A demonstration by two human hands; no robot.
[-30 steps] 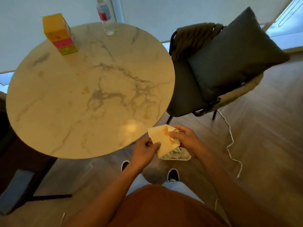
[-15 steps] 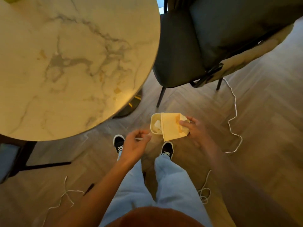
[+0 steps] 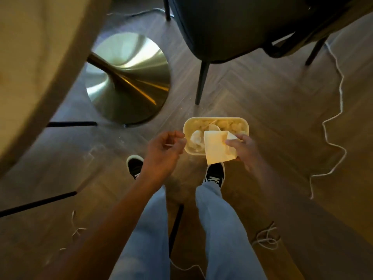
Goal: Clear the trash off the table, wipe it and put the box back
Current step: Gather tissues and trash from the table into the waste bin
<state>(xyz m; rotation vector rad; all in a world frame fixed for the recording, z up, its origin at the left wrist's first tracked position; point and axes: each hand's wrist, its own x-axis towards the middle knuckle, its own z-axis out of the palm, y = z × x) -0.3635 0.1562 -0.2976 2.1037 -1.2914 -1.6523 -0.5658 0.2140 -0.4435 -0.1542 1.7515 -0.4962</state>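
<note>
Bin: small cream rounded-rectangular plastic trash bin (image 3: pixel 238 123) on the wood floor just ahead of the person's feet, already holding crumpled white paper scraps (image 3: pixel 196 138).
Cloth: pale yellow folded wipe cloth (image 3: pixel 215 147) hangs over the bin's near right rim.
Right hand (image 3: pixel 245 149): grip closed on the cloth, thumb and fingers pinching its upper right corner.
Left hand (image 3: pixel 163 150): fingers curled, grip pinched on a thin pale sliver (image 3: pixel 174 144), probably a toothpick or a paper shred; too small to tell. It sits just left of the bin rim, not over it yet.
Change: a second ago both hands held the cloth up at the counter edge; now the view has dropped to the floor and the hands are down at the bin.
Meaning: last trash bit about to go in; the wiping looks done and the box return is still ahead, by my read.
Surround: beige round marble counter (image 3: pixel 40 57) blurred at upper left, its brass disc base (image 3: pixel 129 77) behind the bin, dark chair (image 3: pixel 242 27) beyond, white cord (image 3: pixel 335 118) loose on the floor at right.
</note>
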